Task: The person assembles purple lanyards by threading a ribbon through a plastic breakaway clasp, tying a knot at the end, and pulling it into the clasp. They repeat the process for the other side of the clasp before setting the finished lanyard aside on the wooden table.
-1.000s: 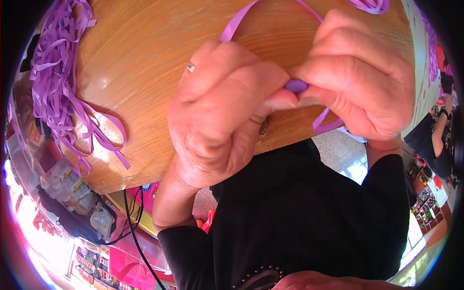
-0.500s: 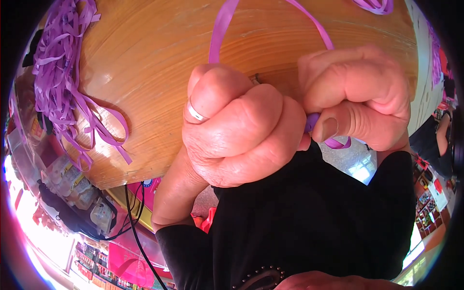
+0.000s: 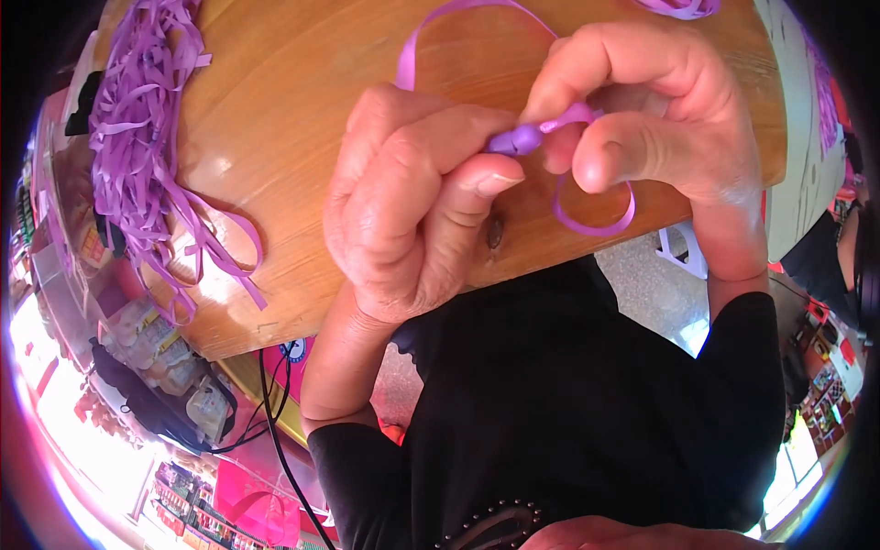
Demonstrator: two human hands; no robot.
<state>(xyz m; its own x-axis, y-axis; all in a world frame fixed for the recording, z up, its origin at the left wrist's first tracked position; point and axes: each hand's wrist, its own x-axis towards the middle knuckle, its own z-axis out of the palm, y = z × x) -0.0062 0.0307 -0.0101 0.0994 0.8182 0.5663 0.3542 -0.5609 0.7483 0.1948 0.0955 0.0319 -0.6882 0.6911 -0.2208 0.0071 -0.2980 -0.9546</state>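
While the head view looks straight down over the person's front, the left hand (image 3: 417,206) has its grip closed, thumb and forefinger pinching a small purple plastic clasp (image 3: 522,139) above the wooden tabletop (image 3: 293,147), near its front edge. Just beside it, the right hand (image 3: 655,119) has its grip spread, the thumb standing apart from the forefinger; whether its fingertips touch the narrow purple ribbon (image 3: 422,41) cannot be told. One end of that ribbon meets the clasp and passes in among the right fingers; a long loop arches beyond both hands, and a smaller loop hangs below the right one. The left fingers cover part of the clasp, and the hands hide stretches of the ribbon. A tangled heap of purple ribbons (image 3: 147,119) lies along the left side of the tabletop, well apart from the hands, and another purple ribbon bundle (image 3: 683,7) sits at the upper right. Past the left edge are clear plastic bags (image 3: 170,357), black cables (image 3: 275,426) and, lower down, a bright pink bag (image 3: 257,504). The person's black top (image 3: 587,394) blocks much of the speckled floor (image 3: 637,284). At the far right, a co-worker in dark clothing (image 3: 819,258) shows partly beside a whitish surface (image 3: 796,119).
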